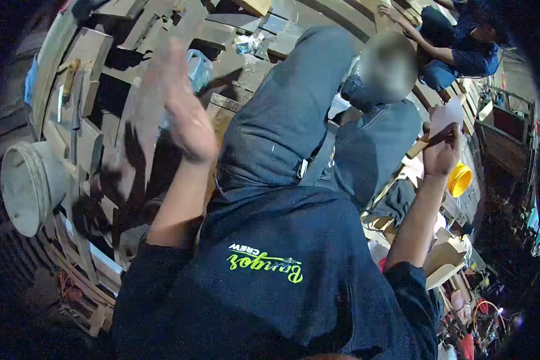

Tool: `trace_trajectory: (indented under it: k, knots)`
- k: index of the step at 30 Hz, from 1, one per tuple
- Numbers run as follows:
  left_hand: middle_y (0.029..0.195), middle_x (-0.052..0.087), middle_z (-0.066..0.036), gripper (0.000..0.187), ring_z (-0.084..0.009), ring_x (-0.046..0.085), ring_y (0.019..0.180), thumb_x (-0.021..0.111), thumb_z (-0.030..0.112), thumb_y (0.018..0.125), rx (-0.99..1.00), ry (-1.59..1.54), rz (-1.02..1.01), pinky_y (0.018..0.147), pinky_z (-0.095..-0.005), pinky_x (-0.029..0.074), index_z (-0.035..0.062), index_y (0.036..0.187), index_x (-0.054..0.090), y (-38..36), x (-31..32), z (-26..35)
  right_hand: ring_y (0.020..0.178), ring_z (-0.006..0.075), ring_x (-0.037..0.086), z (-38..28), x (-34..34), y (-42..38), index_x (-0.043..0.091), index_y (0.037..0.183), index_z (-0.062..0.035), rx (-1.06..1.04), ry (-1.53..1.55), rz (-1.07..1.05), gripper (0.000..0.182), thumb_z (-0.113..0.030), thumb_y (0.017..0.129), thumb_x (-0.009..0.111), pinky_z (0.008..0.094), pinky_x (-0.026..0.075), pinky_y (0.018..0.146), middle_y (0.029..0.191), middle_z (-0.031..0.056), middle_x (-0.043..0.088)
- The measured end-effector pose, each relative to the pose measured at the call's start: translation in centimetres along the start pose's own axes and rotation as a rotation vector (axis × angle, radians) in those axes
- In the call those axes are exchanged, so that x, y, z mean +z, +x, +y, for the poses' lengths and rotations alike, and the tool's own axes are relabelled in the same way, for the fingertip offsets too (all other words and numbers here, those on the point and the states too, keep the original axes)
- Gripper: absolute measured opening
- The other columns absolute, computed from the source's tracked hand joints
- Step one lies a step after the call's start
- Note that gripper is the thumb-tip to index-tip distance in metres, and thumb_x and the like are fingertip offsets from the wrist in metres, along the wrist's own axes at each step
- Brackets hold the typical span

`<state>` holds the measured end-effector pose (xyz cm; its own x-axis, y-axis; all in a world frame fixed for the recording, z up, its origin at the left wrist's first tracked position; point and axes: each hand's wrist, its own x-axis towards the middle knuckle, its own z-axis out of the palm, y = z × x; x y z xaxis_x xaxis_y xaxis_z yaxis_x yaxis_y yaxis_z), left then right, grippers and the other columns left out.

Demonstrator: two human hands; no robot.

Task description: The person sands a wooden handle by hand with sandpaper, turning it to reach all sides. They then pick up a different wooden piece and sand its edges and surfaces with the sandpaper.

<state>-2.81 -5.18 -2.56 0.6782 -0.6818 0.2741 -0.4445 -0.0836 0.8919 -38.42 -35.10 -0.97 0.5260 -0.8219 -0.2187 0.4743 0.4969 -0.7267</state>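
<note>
My left hand (189, 114) is raised with its fingers stretched out, smeared somewhat by motion, and nothing shows in it. Just beyond it is a clear bluish plastic container (199, 71), partly covered by the hand in this view. On the right, my right hand (443, 153) is closed around a tool with a wooden handle and a flat pale end (447, 117). My bent legs (288, 102) in grey trousers lie between the two hands.
Wooden planks and curved timbers (93, 66) spread along the left. A grey bucket (30, 186) lies tipped there. A yellow tub (459, 180) and an open cardboard box (447, 261) are at right. Another person (465, 51) crouches at upper right; a blurred head (389, 67) is beyond my knees.
</note>
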Motion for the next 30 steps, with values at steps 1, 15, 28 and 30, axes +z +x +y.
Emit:
trace_trajectory:
  k: [1, 15, 28, 30]
  knots:
    - [0.142, 0.035, -0.02, 0.066, -0.0295, 0.028, 0.135, 0.03, 0.048, 0.097, 0.313, 0.235, -0.144, 0.11, -0.043, 0.02, -0.0047, 0.136, 0.034, -0.9, -0.3, 1.1, 0.118, 0.0305, 0.049, 0.0, -0.1, -0.3, 0.047, 0.126, -0.0019, -0.002, 0.063, -0.128, 0.04, -0.027, 0.096, 0.043, 0.0448, 0.039, 0.097, 0.127, 0.0124, 0.052]
    - [0.106, 0.06, -0.022, 0.034, -0.0392, 0.055, 0.102, 0.046, 0.031, 0.092, -0.057, 0.621, -0.943, 0.091, -0.0447, 0.041, 0.002, 0.106, 0.058, -5.6, -8.8, -13.1, 0.117, 0.034, 0.049, -1.0, 0.0, -5.3, 0.038, 0.133, 0.0018, 0.016, 0.16, -0.305, 0.046, -0.027, 0.097, 0.039, 0.0473, 0.036, 0.103, 0.128, 0.0181, 0.05]
    - [0.142, 0.034, -0.023, 0.048, -0.0319, 0.034, 0.132, 0.035, 0.031, 0.098, -0.279, 0.288, -0.774, 0.107, -0.035, 0.029, 0.0046, 0.138, 0.036, -3.6, -10.6, -9.7, 0.115, 0.0321, 0.053, -0.3, 5.9, -8.4, 0.044, 0.128, 0.0036, -0.234, -0.002, -0.214, 0.045, -0.028, 0.096, 0.04, 0.0454, 0.039, 0.102, 0.127, 0.0187, 0.052]
    - [0.14, 0.036, -0.023, 0.046, -0.0323, 0.035, 0.131, 0.033, 0.028, 0.099, -0.227, 0.153, -0.552, 0.107, -0.035, 0.029, 0.003, 0.137, 0.037, -3.6, -9.1, -11.7, 0.11, 0.0314, 0.051, 0.6, 8.7, -9.6, 0.033, 0.137, -0.0032, -0.319, -0.094, 0.104, 0.052, -0.032, 0.095, 0.042, 0.04, 0.047, 0.081, 0.125, 0.0198, 0.049]
